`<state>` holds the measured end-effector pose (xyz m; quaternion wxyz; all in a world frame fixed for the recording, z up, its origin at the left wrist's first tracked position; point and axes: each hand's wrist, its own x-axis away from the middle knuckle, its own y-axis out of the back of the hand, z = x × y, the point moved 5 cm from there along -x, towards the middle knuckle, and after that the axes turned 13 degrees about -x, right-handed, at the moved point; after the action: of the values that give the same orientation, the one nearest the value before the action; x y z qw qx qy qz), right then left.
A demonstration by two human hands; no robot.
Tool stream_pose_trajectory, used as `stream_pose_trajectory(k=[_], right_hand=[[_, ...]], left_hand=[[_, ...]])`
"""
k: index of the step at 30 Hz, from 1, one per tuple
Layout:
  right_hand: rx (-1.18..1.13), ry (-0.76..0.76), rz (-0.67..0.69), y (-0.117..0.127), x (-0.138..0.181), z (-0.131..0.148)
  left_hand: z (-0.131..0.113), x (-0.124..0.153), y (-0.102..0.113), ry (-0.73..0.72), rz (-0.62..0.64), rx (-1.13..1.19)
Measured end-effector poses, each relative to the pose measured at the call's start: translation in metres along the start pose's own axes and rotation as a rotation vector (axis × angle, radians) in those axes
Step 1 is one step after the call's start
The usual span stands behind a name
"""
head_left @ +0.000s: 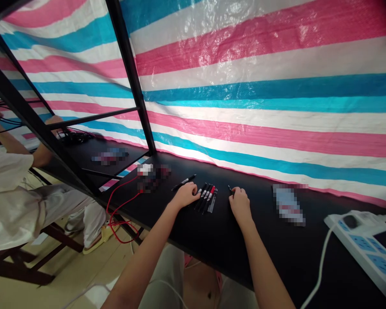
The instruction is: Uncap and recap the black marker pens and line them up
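Observation:
Several black pens (203,197) lie side by side in a row on the black table, and one among them has a red end (212,189). Thin pen refills (214,201) line the row's right side. My left hand (185,195) rests at the row's left edge, thumb and forefinger loosely bent and apart, with nothing visible between them. Just beyond it lies a separate black pen (184,182), set at a slant. To the right of the row, my right hand (240,201) is closed around a black pen (230,189); only its tip shows past the fingers.
A white power strip (362,244) with cables sits at the right. Blurred items (288,205) lie nearer the middle, others (154,177) at the left beside a red cable (116,189). Past the black metal frame (128,64), another person (16,193) handles black cable.

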<state>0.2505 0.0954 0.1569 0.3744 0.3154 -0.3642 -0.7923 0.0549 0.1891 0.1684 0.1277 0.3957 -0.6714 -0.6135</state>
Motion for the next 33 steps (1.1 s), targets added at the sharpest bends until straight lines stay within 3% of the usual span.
stream_pose_trajectory(k=[6, 11, 27, 33], right_hand=[[0.06, -0.06, -0.07, 0.01, -0.004, -0.014], [0.15, -0.089, -0.027, 0.012, -0.003, -0.018], [0.318, 0.018, -0.063, 0.007, 0.0, -0.012], [0.334, 0.093, -0.069, 0.007, 0.0, -0.007]], left_hand=[[0.003, 0.0, 0.002, 0.032, -0.048, 0.037], [0.007, -0.001, 0.0, 0.056, -0.069, 0.034], [0.018, -0.004, -0.004, 0.205, -0.11, 0.163], [0.037, -0.003, -0.008, 0.395, -0.15, 0.327]])
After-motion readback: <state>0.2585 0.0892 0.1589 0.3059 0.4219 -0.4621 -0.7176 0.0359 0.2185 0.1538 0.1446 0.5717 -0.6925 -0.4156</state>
